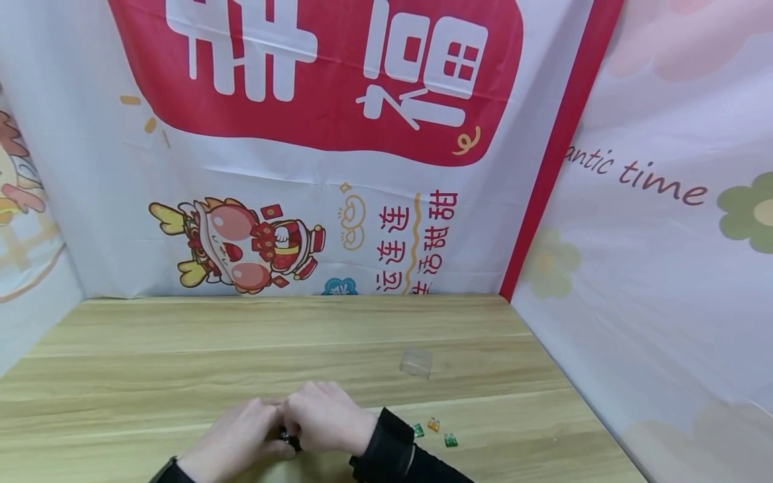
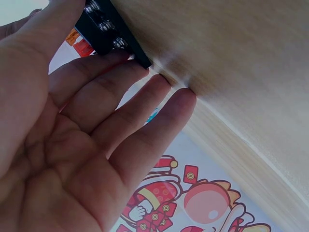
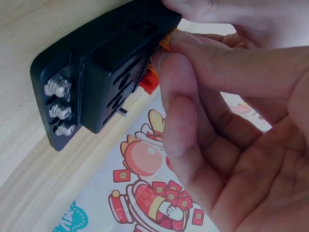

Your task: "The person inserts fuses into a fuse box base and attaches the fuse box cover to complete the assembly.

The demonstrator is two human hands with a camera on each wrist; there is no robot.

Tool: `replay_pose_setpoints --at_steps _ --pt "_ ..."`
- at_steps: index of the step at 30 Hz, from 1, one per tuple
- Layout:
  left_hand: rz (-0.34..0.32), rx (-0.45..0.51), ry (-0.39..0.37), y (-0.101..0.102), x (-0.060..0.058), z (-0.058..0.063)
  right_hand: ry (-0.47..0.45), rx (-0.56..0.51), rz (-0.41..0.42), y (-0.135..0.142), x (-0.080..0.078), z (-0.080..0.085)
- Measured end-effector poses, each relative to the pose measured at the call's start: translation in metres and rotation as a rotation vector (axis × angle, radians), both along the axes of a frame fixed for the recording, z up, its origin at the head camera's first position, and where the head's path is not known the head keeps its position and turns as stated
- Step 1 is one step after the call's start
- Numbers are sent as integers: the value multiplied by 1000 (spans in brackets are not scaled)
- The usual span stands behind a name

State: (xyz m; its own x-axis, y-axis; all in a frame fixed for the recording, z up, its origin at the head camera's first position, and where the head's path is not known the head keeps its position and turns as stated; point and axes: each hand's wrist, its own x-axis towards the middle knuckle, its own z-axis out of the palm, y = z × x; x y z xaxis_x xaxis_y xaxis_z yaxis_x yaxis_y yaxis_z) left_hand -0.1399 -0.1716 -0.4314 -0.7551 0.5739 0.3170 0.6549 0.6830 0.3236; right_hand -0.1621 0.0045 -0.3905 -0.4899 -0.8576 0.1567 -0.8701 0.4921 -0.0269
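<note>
Black plastic fuse box (image 3: 99, 92), near the table (image 1: 181, 369), is gripped by the left hand (image 1: 237, 435); the right hand (image 1: 327, 417) pinches an orange fuse (image 3: 166, 41) against it. Seating or pulling that fuse seems the step, calling next for a straight, steady stroke.

The head view is bright — both wrist views dimmer.
</note>
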Motion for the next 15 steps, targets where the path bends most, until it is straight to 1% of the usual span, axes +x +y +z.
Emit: replay_pose_setpoints --at_steps 4,9,13,15 --pt "2 -18 -32 1 -1 2 -8 0 8 2 -3 0" --pt "-8 -26 -72 0 -2 3 -18 32 6 3 -6 0" --pt "-14 -20 -70 0 -2 3 -2 33 10 3 -6 1" --pt "-14 -16 -59 -1 -2 2 -11 25 20 3 -6 1"
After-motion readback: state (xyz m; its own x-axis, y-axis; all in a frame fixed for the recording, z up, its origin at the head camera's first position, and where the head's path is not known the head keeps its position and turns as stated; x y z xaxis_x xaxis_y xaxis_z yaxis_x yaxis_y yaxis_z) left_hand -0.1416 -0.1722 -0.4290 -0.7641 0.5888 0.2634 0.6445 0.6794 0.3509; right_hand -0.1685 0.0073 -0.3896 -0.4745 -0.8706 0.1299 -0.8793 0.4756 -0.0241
